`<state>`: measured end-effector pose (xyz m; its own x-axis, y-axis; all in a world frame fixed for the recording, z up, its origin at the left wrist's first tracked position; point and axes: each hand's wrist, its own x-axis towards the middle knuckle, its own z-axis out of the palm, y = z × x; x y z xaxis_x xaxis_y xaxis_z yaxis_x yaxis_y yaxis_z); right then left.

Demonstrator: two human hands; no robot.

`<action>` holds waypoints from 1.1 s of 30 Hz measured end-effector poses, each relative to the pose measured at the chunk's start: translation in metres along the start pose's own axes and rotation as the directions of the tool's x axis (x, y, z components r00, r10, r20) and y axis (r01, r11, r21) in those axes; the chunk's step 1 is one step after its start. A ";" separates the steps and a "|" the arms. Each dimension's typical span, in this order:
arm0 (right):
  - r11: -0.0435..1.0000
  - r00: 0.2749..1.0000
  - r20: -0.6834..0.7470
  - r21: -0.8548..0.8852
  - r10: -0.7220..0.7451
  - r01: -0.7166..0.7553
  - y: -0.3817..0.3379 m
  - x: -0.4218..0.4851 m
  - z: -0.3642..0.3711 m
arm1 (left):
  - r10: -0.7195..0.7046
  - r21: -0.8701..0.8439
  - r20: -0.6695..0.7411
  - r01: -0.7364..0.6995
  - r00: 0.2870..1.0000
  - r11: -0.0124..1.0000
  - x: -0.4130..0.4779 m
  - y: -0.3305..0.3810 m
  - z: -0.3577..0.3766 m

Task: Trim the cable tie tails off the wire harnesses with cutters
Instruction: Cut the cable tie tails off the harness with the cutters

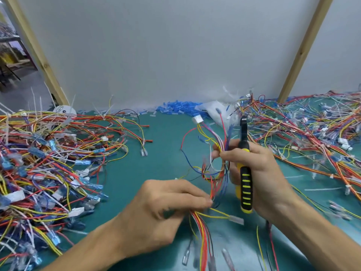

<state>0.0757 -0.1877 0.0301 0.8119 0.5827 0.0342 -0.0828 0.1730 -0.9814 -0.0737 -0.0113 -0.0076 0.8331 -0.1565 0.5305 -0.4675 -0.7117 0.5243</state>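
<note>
From my remote seat I see the left hand pinching the near part of a wire harness, its fingertips closed on the red, yellow and blue strands. The right hand sits just beyond and to the right of it. It is wrapped round the yellow-and-black handle of the cutters, and its fingertips also grip the same bundle higher up. The two hands are close but not touching, and the harness runs between them above the green mat. The nose of the cutters points away from me, past the right hand's knuckles. I cannot tell whether the blades are parted.

A white connector ends the harness beyond the right hand. A big tangle of harnesses lies well left of the left hand, many with white tie tails sticking up. Another tangle spreads to the right of the right hand. A heap of small blue pieces lies far ahead of both hands, against the wall.
</note>
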 end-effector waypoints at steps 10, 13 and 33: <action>0.910 0.910 -0.123 -0.183 -0.396 0.371 -0.004 -0.002 -0.010 | -0.542 -0.677 0.405 0.640 0.736 0.363 0.013 0.000 0.004; 0.915 0.893 -0.217 -0.183 -0.394 0.359 -0.007 0.002 -0.013 | -0.492 -0.607 0.441 0.653 0.751 0.452 0.014 0.001 0.007; 0.834 0.753 -0.359 -0.234 -0.551 0.499 -0.160 0.040 -0.038 | -0.477 -0.716 0.416 0.602 0.774 0.353 0.043 0.058 0.031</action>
<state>0.1427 -0.2221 0.1814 0.8647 0.0581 0.4989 0.4714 0.2489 -0.8460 -0.0560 -0.0810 0.0251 0.9910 -0.0662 -0.1164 0.1250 0.1450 0.9815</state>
